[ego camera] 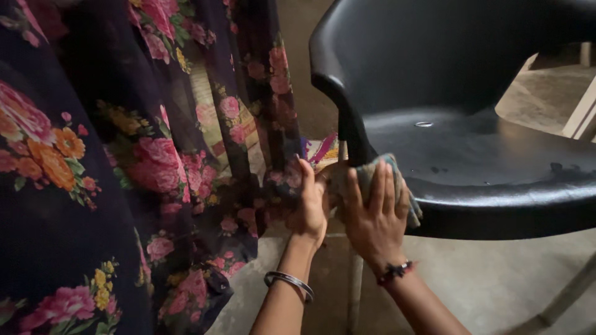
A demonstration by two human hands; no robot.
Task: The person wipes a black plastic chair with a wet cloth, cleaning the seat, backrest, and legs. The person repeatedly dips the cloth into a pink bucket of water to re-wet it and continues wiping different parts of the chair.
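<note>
At the left of the frame hung our floral dress (pixel 112 167). In the lower centre, our left hand (pixel 310 201) gripped one end of a cloth (pixel 372 180); our right hand (pixel 375 217) pressed flat on it against the front edge of the black chair (pixel 484 155) at right.

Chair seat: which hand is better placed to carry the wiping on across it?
Probably the right hand: it lies flat on the cloth, pressing it against the black chair at the seat's front corner. The left hand only grips the cloth's outer edge, beside the chair.
</note>
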